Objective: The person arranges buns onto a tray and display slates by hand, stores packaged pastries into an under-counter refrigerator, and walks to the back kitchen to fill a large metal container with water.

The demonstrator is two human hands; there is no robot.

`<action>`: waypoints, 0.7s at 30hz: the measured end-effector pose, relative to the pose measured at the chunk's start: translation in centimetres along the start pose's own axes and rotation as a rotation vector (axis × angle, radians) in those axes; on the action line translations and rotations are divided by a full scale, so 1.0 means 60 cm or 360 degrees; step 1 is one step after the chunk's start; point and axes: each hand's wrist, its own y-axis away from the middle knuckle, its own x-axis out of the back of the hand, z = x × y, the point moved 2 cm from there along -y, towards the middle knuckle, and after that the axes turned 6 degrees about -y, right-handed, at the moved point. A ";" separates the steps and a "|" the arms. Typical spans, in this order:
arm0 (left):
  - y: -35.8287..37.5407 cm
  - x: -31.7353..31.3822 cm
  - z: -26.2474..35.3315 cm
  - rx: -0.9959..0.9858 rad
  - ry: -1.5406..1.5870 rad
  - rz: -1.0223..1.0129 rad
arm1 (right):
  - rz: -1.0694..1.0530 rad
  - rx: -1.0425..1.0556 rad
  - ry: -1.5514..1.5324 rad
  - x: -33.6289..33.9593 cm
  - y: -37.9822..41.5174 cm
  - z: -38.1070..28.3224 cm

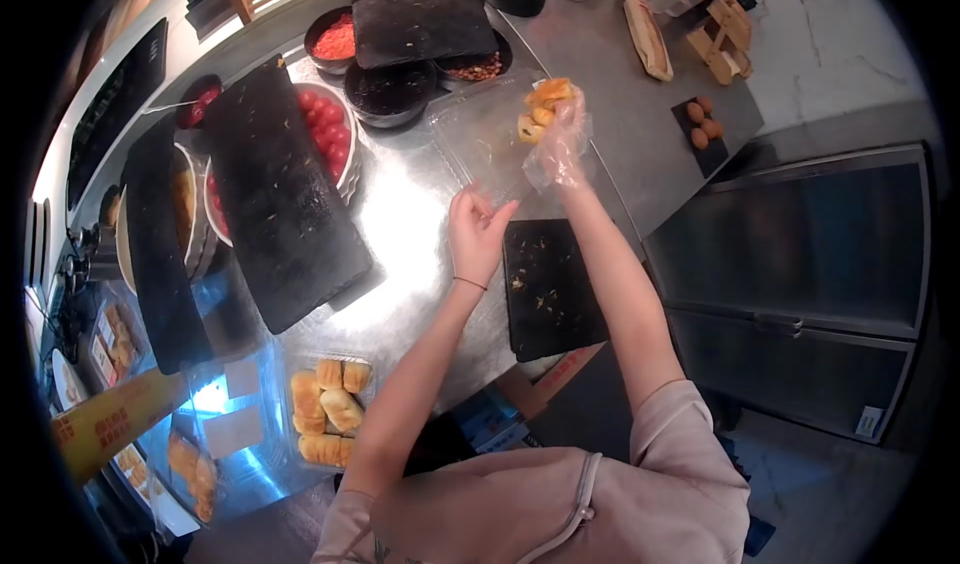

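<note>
My right hand [562, 150], in a clear plastic glove, is closed on golden pastry pieces [543, 110] over the right side of a clear plastic container [463, 132]. Bare of any glove, my left hand [476, 232] is at the container's near edge, its thumb apart from the curled fingers; whether the fingertips pinch the rim is hard to make out. Just below my hands lies a black slate board [545, 294] with crumbs on it.
Long black boards [275, 194] lie across bowls of red fruit [325, 134] at the left. Dark bowls [390, 94] stand at the back. A box of pastries [325, 414] sits at the near left. Eggs [700, 137] rest on a small dark tray at the right.
</note>
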 end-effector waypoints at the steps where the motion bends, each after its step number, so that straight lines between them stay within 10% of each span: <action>1: 0.000 0.002 0.000 0.0000 0.0000 0.0001 | -0.0007 -0.0011 0.0039 0.001 0.004 0.010; 6: 0.003 -0.004 -0.004 -0.0158 -0.0272 -0.0074 | -0.0172 -0.0203 -0.0244 -0.033 0.067 -0.045; 9: 0.008 -0.002 0.002 -0.0014 -0.0779 -0.0144 | 0.0071 -0.0046 0.0555 -0.056 0.096 -0.057; 11: 0.019 -0.004 -0.009 -0.0114 -0.0724 -0.0120 | -0.0195 0.0624 0.0521 -0.060 0.071 -0.015; 15: 0.022 0.012 0.007 -0.0120 -0.0419 -0.0090 | -0.0007 -0.0202 0.0712 -0.068 0.078 -0.134; 16: 0.017 0.017 0.002 -0.0126 -0.0421 -0.0068 | -0.0153 -0.0339 0.0113 -0.039 0.070 -0.073; 19: 0.014 0.024 -0.006 -0.0284 -0.0470 -0.0098 | -0.0382 0.0238 -0.0282 -0.033 0.123 -0.048; 21: 0.025 0.020 -0.004 -0.0165 -0.0708 -0.0293 | -0.0321 -0.0022 -0.0030 -0.039 0.119 -0.072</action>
